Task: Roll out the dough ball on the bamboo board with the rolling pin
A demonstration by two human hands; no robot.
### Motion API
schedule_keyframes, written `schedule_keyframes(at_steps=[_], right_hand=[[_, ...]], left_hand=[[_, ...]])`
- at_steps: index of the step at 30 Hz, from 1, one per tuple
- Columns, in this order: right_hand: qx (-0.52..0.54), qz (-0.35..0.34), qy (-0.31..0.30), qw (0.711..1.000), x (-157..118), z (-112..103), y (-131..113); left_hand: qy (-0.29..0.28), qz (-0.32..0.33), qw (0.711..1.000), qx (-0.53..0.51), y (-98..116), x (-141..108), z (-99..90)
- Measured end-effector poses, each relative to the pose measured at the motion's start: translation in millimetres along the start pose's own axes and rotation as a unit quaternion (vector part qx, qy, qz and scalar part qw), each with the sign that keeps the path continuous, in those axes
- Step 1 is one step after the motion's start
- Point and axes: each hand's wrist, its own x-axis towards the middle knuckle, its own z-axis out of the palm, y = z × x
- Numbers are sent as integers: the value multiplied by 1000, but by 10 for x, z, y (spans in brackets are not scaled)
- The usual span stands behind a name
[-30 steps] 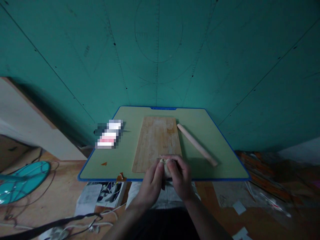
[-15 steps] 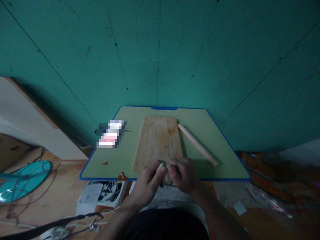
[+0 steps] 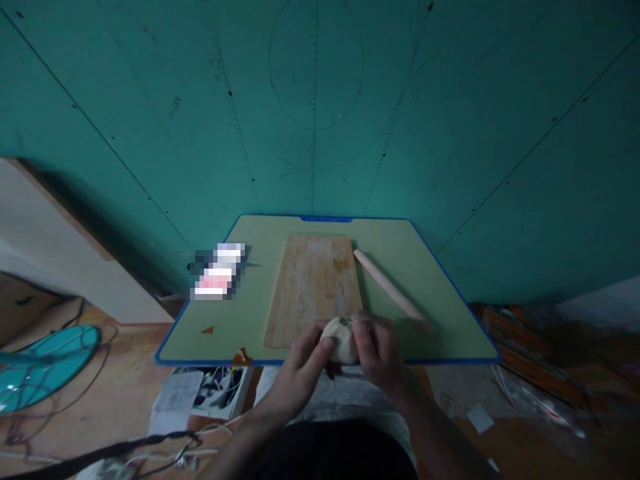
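Observation:
A lump of pale dough [image 3: 342,341] is held between my two hands, at the near edge of a wooden cutting board [image 3: 317,280]. My left hand [image 3: 305,357] grips its left side, thumb lying across the front. From the right, the closed fingers of my right hand [image 3: 377,343] pinch the dough near its top. The undersides of both hands' grips are hidden. To the right of the board a wooden rolling pin [image 3: 387,285] lies at a slant on the table.
The pale green table [image 3: 450,337] has a blue rim and stands against a green wall [image 3: 320,167]. A pixelated rectangular object [image 3: 220,272] lies at the table's left. Cables [image 3: 150,440] and a box of odds and ends [image 3: 225,390] are on the floor at the left.
More of the dough now shows between my hands. My right hand has shifted slightly to the right, apart from the left. The camera view has moved a little.

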Motion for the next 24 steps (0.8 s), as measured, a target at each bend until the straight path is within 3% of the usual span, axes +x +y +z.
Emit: schedule_keyframes(at_steps=[4,8,15,19,24], right_hand=[[-30,-16,-102,994,62,-96,-42],[-97,-89,-145,981,135,-64,-59],[28,-3,-71,997,96,118,27],[71,21,-21,997,52,171,5],[146,63,54,986,77,236,-36]], left_hand=[[29,-7,999,40,34,24,-20],[53,-88,992,68,39,85,-16],[70,-121,988,61,72,277,38],[114,-158,980,32,69,313,51],[104,-70,991,-37,22,210,121]])
